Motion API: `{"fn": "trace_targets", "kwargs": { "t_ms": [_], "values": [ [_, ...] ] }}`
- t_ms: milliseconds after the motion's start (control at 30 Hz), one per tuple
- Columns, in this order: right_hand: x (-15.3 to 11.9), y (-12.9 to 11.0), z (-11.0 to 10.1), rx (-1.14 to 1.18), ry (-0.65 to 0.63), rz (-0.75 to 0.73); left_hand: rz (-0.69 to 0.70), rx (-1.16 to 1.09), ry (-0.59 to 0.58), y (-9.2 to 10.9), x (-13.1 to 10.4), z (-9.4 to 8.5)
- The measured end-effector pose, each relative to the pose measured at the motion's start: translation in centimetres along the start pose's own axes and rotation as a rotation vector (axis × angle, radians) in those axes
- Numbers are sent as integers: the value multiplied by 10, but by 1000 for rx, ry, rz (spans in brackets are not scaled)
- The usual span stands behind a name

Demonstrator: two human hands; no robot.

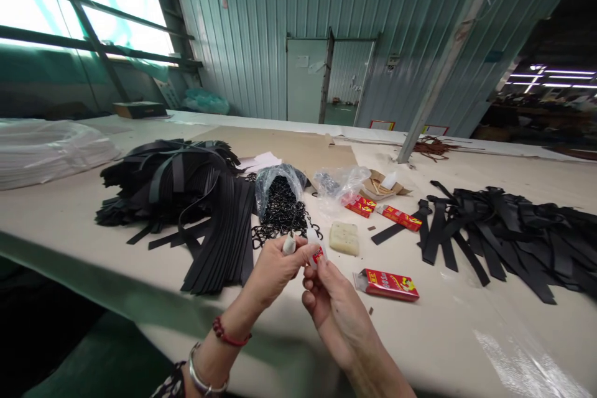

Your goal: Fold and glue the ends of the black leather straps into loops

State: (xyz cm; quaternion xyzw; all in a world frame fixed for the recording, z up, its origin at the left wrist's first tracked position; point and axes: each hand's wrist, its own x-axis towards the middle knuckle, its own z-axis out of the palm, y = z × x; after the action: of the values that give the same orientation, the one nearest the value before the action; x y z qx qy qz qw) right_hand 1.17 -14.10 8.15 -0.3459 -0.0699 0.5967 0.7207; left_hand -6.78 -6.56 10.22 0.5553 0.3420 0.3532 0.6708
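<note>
My right hand (pixel 333 298) pinches a small white bottle (pixel 317 250) with a red label, held upright near the table's front edge. Close beside it, my left hand (pixel 275 270) grips a white-handled tool (pixel 289 244) with a thin dark point, and its fingertips also touch the bottle. Just beyond the hands lies a heap of black metal hooks (pixel 280 208), partly inside a clear plastic bag. A yellowish block (pixel 344 239) sits to the right of the bottle. Nearer the front right is an open red box (pixel 389 285).
Stacked black straps (pixel 219 230) cover the left of the table (pixel 466 336); more finished-looking black straps (pixel 504 230) are piled at right. Two red boxes (pixel 402 217) and a clear bag (pixel 340 183) lie behind the block. A slanted metal post (pixel 448 68) rises from the table.
</note>
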Motion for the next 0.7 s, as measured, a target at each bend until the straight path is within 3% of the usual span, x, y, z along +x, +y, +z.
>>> {"fn": "trace_targets", "kwargs": {
  "t_ms": [133,300,533,700],
  "values": [
    [-3,2,-3,-172,-43,-57,20,41,-8,4,-2,1],
    [-5,-17,-43,-1133,15,-381,39,64,-18,4,-2,1],
    [11,-71,-133,-1595,200,-765,17,50,-21,-2,2,3],
    [22,-83,-155,-1800,197,-813,-30,27,-9,-7,5,12]
  ]
}}
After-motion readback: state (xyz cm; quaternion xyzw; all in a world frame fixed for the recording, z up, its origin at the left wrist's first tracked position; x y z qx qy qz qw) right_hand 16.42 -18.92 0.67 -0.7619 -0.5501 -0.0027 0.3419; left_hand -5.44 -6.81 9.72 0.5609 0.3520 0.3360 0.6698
